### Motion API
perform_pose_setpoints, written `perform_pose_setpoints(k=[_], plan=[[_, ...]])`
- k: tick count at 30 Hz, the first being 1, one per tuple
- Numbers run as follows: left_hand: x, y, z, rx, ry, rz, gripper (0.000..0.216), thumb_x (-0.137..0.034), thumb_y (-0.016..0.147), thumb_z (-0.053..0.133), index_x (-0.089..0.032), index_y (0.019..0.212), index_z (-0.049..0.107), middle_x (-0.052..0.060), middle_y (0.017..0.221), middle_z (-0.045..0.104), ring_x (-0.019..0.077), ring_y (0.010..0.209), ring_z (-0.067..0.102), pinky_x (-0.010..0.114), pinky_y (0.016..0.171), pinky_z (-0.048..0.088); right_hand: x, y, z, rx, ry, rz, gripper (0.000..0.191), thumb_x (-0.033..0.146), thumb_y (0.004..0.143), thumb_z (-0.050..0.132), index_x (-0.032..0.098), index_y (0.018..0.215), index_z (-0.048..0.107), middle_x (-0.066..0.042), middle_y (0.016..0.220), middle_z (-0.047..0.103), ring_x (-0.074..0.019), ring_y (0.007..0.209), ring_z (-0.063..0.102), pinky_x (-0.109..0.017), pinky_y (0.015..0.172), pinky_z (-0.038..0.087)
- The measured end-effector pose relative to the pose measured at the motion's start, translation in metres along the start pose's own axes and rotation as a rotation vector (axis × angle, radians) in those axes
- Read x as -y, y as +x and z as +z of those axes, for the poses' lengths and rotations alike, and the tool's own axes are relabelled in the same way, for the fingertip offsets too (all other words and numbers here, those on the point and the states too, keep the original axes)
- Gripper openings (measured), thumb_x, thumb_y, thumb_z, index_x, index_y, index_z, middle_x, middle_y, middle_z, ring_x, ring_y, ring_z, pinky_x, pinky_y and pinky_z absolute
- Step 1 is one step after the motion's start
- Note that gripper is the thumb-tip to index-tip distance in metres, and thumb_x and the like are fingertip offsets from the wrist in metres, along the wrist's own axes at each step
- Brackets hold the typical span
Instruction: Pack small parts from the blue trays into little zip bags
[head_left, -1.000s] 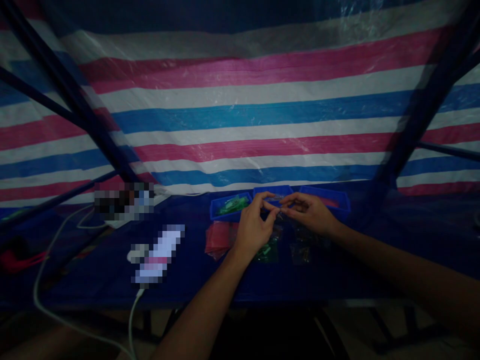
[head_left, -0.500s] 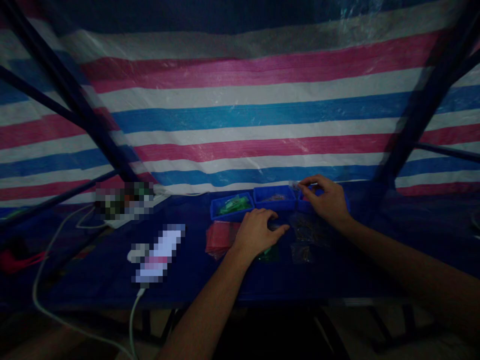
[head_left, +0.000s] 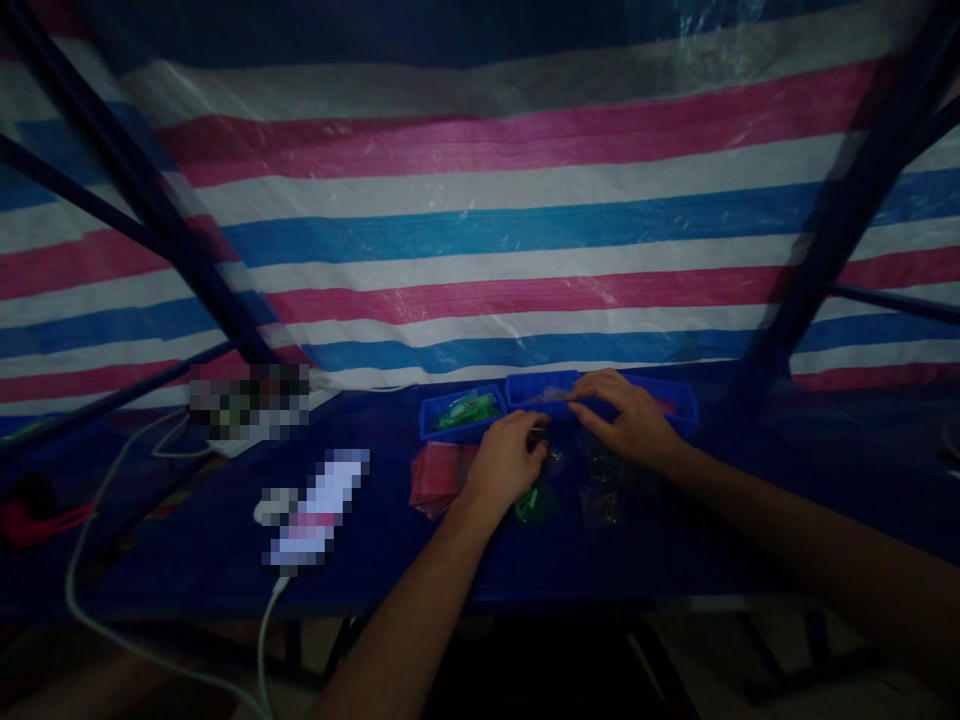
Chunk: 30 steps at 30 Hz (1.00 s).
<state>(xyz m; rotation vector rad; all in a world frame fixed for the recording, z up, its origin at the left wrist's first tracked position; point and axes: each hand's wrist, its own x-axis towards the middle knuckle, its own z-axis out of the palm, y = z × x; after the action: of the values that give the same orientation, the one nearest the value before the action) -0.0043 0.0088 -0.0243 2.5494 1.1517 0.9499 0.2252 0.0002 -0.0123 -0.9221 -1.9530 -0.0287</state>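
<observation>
My left hand point(head_left: 508, 458) is over the table, its fingers curled toward the thumb. A small shiny bit shows beside its fingertips, but what they hold is hidden. Under its wrist lie a stack of red packets point(head_left: 439, 480) and a green packet point(head_left: 534, 502). My right hand point(head_left: 626, 412) pinches at the right end of the middle blue bin point(head_left: 517, 392), where a small clear plastic bag point(head_left: 553, 394) shows at its fingertips. The right blue bin point(head_left: 684, 408), with something reddish inside, is partly behind this hand. Clear bags of small dark parts point(head_left: 601, 506) lie below it.
On the left, a blue bin point(head_left: 427, 422) holds green packets point(head_left: 471, 407). A blurred-out phone point(head_left: 322, 510) on a white cable point(head_left: 262, 630) lies farther left, near a pixelated object point(head_left: 247, 400). Striped sheeting point(head_left: 487, 235) and dark frame bars point(head_left: 840, 215) stand behind the table.
My right hand has moved left and slightly down, from between the two right bins to the middle bin, bringing the small clear bag. My left hand's fingers have drawn in toward its thumb.
</observation>
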Motion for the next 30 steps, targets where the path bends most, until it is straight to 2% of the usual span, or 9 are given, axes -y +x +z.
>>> perform_pose_setpoints(k=[5,8,10,14,17,20,30], plan=[[-0.008,0.003,-0.006,-0.195,-0.130,0.016,0.044,-0.010,0.087,0.071,-0.023,0.128,0.063,0.006,0.123,0.070,0.0204,0.101,0.071,0.039,0.098,0.056,0.003,-0.003,0.002,0.131,0.280,0.201,0.024,0.034,0.094,0.066,0.027,0.117,0.071,-0.006,0.115,0.074,-0.0251,0.101,0.071,-0.047,0.092,0.058],[-0.013,0.004,-0.006,-0.181,-0.235,0.055,0.055,-0.009,0.086,0.072,-0.025,0.137,0.056,0.007,0.133,0.065,0.0154,0.087,0.072,0.038,0.095,0.058,0.002,-0.007,0.010,0.213,0.527,0.344,0.040,0.038,0.089,0.072,0.027,0.128,0.065,-0.008,0.125,0.072,-0.0239,0.102,0.073,-0.044,0.091,0.061],[-0.014,0.004,-0.004,-0.145,-0.279,0.067,0.059,-0.008,0.085,0.072,-0.026,0.139,0.054,0.008,0.136,0.063,0.0138,0.083,0.073,0.038,0.094,0.059,0.002,-0.008,0.015,0.240,0.619,0.396,0.042,0.038,0.087,0.075,0.026,0.126,0.067,-0.008,0.124,0.073,-0.0242,0.103,0.073,-0.043,0.092,0.061],[-0.015,0.003,0.000,-0.137,-0.313,0.019,0.060,-0.013,0.085,0.074,-0.026,0.140,0.053,0.008,0.134,0.065,0.0147,0.082,0.074,0.035,0.085,0.062,0.001,-0.008,0.017,0.249,0.593,0.431,0.027,0.038,0.084,0.077,0.024,0.107,0.075,-0.006,0.107,0.078,-0.0245,0.096,0.075,-0.043,0.092,0.061],[-0.015,0.003,-0.001,-0.125,-0.356,-0.021,0.053,-0.018,0.088,0.074,-0.025,0.138,0.055,0.006,0.115,0.074,0.0166,0.084,0.075,0.033,0.080,0.063,0.000,-0.006,0.015,0.172,0.582,0.452,0.027,0.040,0.083,0.078,0.023,0.103,0.074,-0.006,0.103,0.078,-0.0239,0.094,0.075,-0.043,0.091,0.060],[-0.018,0.003,-0.005,-0.142,-0.357,-0.033,0.045,-0.019,0.092,0.070,-0.025,0.134,0.058,0.001,0.097,0.077,0.0170,0.086,0.076,0.033,0.083,0.062,-0.001,-0.005,0.014,0.130,0.628,0.485,0.030,0.040,0.080,0.080,0.022,0.103,0.073,-0.007,0.102,0.078,-0.0229,0.094,0.075,-0.043,0.092,0.060],[-0.023,0.004,-0.010,-0.184,-0.346,-0.053,0.044,-0.017,0.092,0.069,-0.026,0.133,0.059,-0.001,0.095,0.078,0.0164,0.087,0.075,0.031,0.084,0.061,-0.002,-0.006,0.018,0.155,0.759,0.514,0.037,0.033,0.078,0.084,0.021,0.109,0.068,-0.006,0.102,0.074,-0.0182,0.092,0.072,-0.037,0.092,0.058]])
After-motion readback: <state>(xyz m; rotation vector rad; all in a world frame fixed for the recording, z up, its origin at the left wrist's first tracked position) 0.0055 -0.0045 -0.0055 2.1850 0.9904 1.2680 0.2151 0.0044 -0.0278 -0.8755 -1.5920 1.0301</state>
